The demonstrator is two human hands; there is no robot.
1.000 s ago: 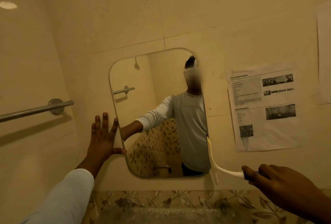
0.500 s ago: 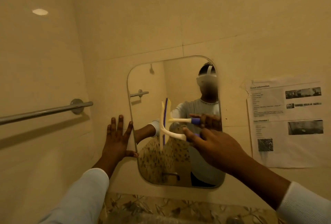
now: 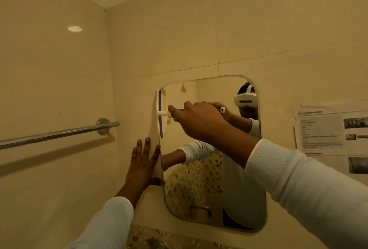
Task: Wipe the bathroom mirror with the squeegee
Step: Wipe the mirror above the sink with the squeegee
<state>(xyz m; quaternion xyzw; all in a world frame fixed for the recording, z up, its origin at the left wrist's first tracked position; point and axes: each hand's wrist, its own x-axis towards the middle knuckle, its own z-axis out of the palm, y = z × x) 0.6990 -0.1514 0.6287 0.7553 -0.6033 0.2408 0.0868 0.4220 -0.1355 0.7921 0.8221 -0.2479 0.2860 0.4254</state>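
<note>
A rounded rectangular mirror (image 3: 199,179) hangs on the cream tiled wall. My right hand (image 3: 197,121) grips the blue handle of a white squeegee (image 3: 160,115), whose blade stands upright against the mirror's upper left edge. My left hand (image 3: 142,166) lies flat on the wall beside the mirror's left edge, fingers spread and pointing up, thumb touching the glass edge. The mirror reflects a person in a white long-sleeved top wearing a headset.
A chrome towel bar (image 3: 57,134) juts from the left wall at about the squeegee's height. A printed paper sheet (image 3: 330,139) is stuck to the wall right of the mirror. A patterned counter edge (image 3: 151,238) shows below.
My right hand carried the squeegee from the mirror's lower right, across the middle, up to its upper left edge. The left hand stayed on the wall. The camera view shifted left.
</note>
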